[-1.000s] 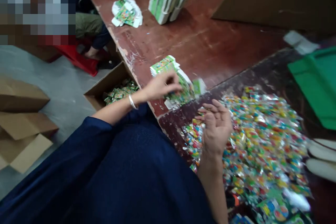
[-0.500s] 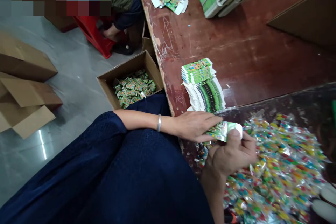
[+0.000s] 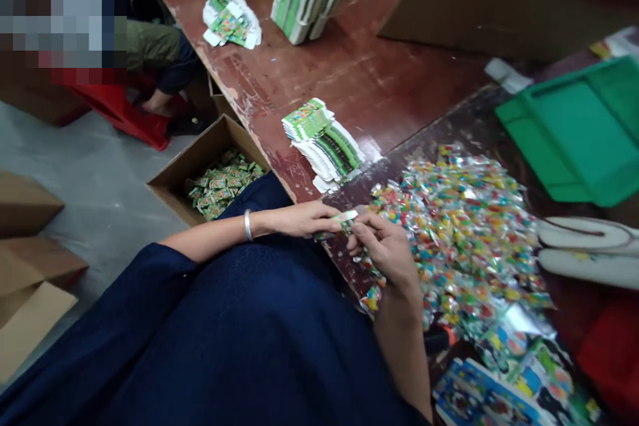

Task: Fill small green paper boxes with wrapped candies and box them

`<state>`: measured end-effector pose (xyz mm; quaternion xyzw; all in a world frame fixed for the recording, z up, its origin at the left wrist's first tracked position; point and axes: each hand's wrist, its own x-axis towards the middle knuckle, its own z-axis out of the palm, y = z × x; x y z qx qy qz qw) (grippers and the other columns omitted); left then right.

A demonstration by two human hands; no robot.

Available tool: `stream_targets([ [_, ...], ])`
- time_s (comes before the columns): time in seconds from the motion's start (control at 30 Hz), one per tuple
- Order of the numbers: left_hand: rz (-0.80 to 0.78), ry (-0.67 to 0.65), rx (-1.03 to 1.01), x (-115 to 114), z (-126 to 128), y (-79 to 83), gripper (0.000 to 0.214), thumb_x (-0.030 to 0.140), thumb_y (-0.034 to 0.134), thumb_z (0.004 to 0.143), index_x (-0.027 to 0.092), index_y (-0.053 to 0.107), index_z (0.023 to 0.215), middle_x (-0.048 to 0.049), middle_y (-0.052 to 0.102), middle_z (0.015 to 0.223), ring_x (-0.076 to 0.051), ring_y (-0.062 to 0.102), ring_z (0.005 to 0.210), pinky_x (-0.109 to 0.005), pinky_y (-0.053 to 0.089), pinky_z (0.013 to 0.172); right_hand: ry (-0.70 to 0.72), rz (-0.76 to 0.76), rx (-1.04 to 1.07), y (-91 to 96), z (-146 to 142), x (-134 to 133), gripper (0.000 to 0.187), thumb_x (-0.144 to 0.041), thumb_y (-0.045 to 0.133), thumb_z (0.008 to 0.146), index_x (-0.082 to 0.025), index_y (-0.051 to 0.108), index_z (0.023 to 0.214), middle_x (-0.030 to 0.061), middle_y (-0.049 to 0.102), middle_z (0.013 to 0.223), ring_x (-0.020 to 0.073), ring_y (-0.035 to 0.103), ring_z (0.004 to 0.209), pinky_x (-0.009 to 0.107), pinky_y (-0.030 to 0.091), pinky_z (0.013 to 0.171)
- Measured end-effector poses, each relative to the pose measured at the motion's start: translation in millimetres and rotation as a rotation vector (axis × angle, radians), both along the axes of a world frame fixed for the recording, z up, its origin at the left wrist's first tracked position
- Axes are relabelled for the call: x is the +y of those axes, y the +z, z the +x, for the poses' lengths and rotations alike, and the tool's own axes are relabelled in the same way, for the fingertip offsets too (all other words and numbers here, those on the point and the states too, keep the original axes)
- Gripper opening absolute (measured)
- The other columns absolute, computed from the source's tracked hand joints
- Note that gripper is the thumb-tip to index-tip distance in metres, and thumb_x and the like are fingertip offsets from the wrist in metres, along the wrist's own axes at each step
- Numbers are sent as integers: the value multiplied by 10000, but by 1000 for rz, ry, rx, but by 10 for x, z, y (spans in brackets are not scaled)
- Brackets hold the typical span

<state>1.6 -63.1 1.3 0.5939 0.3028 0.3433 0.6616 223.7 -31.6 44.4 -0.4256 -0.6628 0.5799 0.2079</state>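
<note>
Both hands meet at the table's near edge around one small green printed carton (image 3: 343, 217). My left hand (image 3: 312, 218), with a silver bangle on its wrist, grips the carton's left part. My right hand (image 3: 384, 243) pinches the carton's white-flapped end between thumb and fingers. Part of the carton is hidden by the fingers. Just beyond the hands lies a fanned stack of flat green cartons (image 3: 324, 146). To the right spreads a big heap of clear-wrapped colourful candies (image 3: 469, 233), close by my right hand.
An open cardboard box (image 3: 167, 176) of small filled cartons stands left of the table (image 3: 369, 80). More carton stacks (image 3: 304, 3) sit farther back. A green bin (image 3: 574, 126), white slippers (image 3: 584, 233) and blue printed packs (image 3: 479, 393) lie right. A seated person (image 3: 154, 53) is at upper left.
The view has swung right, bringing the green bin and blue packs into sight. My hands have turned the carton, so its narrow side now shows, and my right fingers have shifted at its end.
</note>
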Motion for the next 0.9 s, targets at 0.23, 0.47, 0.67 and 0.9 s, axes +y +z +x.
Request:
stream_targets([
  [0.23,-57,449,-85,2,69,-21,417,551,725,919,136,754,930,-47,713,865,-154,612,773,-283,495,744,-541,239,255,-196,-211,-186,464,-502,889,779,-254,705,1125,30,789,954,183,772,869,275,643,716],
  [0.47,-24,768,-137,-140,179,41,401,509,867,799,160,774,974,-36,759,879,-170,675,796,-289,562,760,-600,309,365,-351,-611,-305,316,-449,810,864,-229,784,1090,45,826,988,206,765,864,349,641,821],
  [0.67,112,856,-86,-256,217,22,596,369,868,828,232,619,1352,-1,674,852,-151,647,769,-269,563,717,-626,326,351,-447,-635,-308,354,-424,763,903,-219,803,1189,67,824,1113,209,766,920,373,633,895],
  [0.9,122,648,-76,-256,220,19,528,409,751,933,212,642,1410,-53,713,986,-160,643,809,-272,551,711,-639,403,346,-513,-535,-371,487,-445,719,949,-248,709,1394,77,797,1221,210,757,997,386,626,955],
])
